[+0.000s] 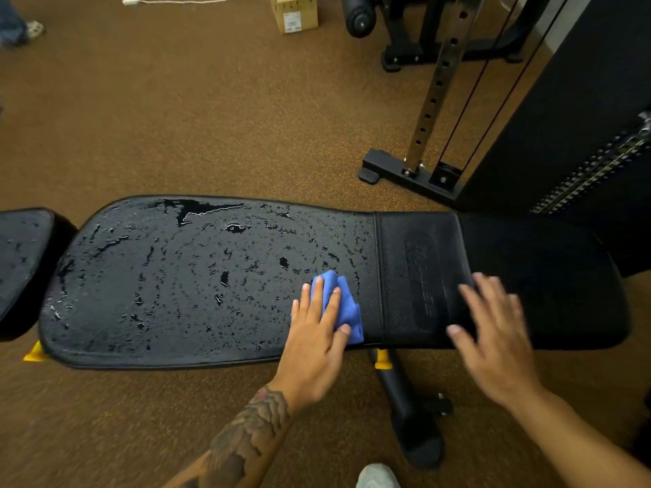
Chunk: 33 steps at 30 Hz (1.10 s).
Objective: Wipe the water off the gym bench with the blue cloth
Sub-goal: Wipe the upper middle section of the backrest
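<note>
Brown speckled flooring [176, 118] fills the room around a black gym bench [528, 276] that runs across our view from left to right. Water [197, 213] lies on its long pad in beads, streaks and one larger pool by the far edge. We see the pad beyond the cross seam, toward the right, looking dry. An embossed logo [421, 276] sits on that dry band, but we cannot read its letters.

The blue cloth [347, 304] lies bunched on the wet pad, just beside the seam and close to the near edge. The left hand [317, 339] rests flat on top of it, fingers straight and slightly spread, pressing it down. Much of the cloth is hidden under the palm, so we cannot make out its full shape.

The right hand [496, 346] is blurred. Its fingers are loose and fanned out, holding nothing, above the dry part of the bench. We cannot tell whether it touches the pad.

A second pad [21, 255], also spotted with drops, is cut off at the left edge. Under the bench we glimpse a black leg [412, 410] and yellow fittings [382, 359], mostly hidden by the pad. A pale shoe [377, 477] is clipped by the bottom edge.

Behind the bench stands a cable machine [563, 135], its top out of view. A cardboard box [294, 12] and a white cord [193, 0] are cut off at the top, and another person's shoe [35, 28] shows at the upper left.
</note>
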### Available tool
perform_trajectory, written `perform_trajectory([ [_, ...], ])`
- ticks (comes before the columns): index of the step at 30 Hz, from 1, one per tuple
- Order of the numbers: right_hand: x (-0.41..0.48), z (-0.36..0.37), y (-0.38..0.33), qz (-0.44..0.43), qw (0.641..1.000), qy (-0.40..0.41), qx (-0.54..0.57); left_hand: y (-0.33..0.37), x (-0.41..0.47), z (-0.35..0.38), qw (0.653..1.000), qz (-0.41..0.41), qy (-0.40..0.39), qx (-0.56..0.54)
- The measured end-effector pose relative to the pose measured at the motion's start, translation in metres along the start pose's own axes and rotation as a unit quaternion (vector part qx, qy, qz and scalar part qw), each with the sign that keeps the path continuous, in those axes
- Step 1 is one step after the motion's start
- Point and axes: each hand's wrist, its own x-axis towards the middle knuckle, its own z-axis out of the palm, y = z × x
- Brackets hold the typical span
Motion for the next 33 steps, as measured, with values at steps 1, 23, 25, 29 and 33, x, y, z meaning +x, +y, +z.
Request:
perform_trajectory([
  [1,0.000,0.004,-0.030,-0.047,0.998,0.006,0.027,0.001,0.000,-0.004,0.998,-0.013,-0.017,-0.055],
  [23,0.008,0.072,-0.188,-0.091,0.986,-0.135,-0.029,-0.127,-0.049,-0.085,0.960,-0.002,-0.033,0.280],
  [25,0.007,0.075,-0.187,-0.090,0.987,-0.132,-0.034,-0.128,-0.049,-0.083,0.956,0.003,-0.030,0.292],
  [29,0.005,0.078,-0.183,-0.095,0.987,-0.121,-0.044,-0.126,-0.050,-0.083,0.951,0.008,-0.023,0.308],
  [33,0.008,0.077,-0.176,-0.095,0.988,-0.102,-0.068,-0.125,-0.050,-0.084,0.949,0.009,-0.022,0.315],
])
